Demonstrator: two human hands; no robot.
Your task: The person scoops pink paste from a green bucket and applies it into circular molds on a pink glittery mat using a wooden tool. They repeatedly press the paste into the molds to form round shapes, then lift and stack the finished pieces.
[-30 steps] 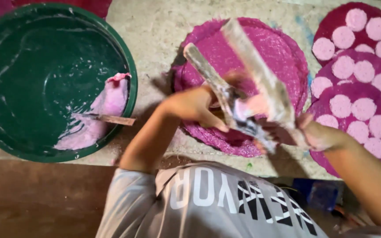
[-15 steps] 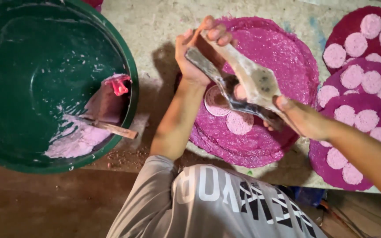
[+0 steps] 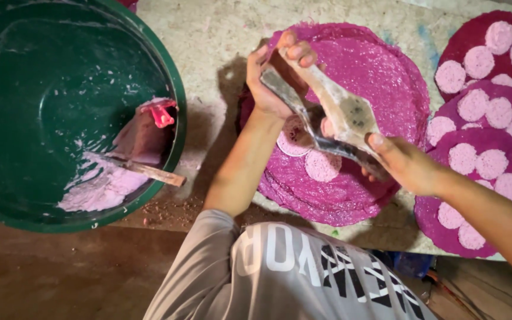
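Head view, looking down at a work surface (image 3: pixel 220 35).

Left hand (image 3: pixel 271 83): wrapped around the far ends of a two-armed hinged press (image 3: pixel 333 118), fingers closed on the handles. Right hand (image 3: pixel 401 163): closed on the near, wider end of the same press, thumb on top. The press arms are spread in a narrow V and the tool hangs just above the centre mat (image 3: pixel 362 71), a round magenta woven disc lying between the green basin (image 3: pixel 176 118) at left and the filled mats (image 3: pixel 487 118) at right.

Progress, judged from the layout:
- Centre mat carries two pale pink pressed discs (image 3: pixel 321 166) near its near-left part, directly under the press. One is partly hidden by the tool. The rest of this mat is bare, so most of it is unfilled.
- Filled mats at right: overlapping, each dotted with several pale pink discs. These look complete.
- Basin: mostly scraped, with a patch of pale pink paste (image 3: pixel 99 186) left along its near side. A dark scoop (image 3: pixel 143 133) with a pink handle and a small stick (image 3: pixel 152 173) rest in it, untouched.

Estimate: early on the current mat; paste supply low but not gone. Cannot tell whether the press holds paste now.
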